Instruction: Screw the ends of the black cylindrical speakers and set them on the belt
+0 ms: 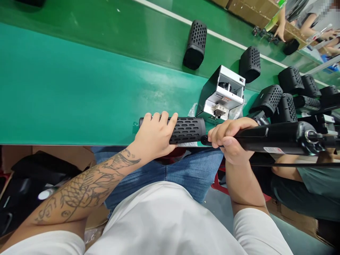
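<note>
A black slotted housing (188,129) lies on its side along the front edge of the green work surface. My left hand (156,134) is wrapped over its left half, fingers across the top. In my right hand (233,138) is a black electric screwdriver (273,137), held level, its body and cord pointing right. The screwdriver's nose meets the right end of the housing; the exact contact point is hidden. Just behind my right hand stands a silver and black screw feeder (223,92) with a small metal outlet at its front.
Similar black housings stand farther back, one upright (196,44) and another (249,63) beyond the feeder. Several more (268,99) crowd the right. A co-worker's sleeve (316,180) is close on my right; other people's hands (280,32) are across the line. Cardboard boxes (249,16) line the far side.
</note>
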{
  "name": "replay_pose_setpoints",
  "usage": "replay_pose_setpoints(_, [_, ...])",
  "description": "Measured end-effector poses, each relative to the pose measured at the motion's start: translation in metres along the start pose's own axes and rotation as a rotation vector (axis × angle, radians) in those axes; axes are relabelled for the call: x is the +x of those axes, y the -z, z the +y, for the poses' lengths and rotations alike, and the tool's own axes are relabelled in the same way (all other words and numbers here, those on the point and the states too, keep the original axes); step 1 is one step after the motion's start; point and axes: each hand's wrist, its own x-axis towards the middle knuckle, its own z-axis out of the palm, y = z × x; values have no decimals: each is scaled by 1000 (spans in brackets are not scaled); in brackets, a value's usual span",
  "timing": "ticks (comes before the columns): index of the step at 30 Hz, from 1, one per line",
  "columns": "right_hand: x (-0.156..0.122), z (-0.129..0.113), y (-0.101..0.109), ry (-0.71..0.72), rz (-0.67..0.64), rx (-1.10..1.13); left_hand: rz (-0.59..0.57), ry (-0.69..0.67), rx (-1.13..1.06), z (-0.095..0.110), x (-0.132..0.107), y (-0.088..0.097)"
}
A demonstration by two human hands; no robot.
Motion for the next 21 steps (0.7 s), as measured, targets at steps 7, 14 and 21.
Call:
replay_pose_setpoints(7, [-1, -13, 7, 9, 37, 6, -26, -3, 39, 0, 1, 0])
replay_pose_setpoints(14, [49, 32, 68, 206, 513, -329, 9, 10, 21, 2, 2, -4])
replay_pose_setpoints(21, [52, 66, 84, 54, 559, -351, 44, -32, -22, -13, -11, 1])
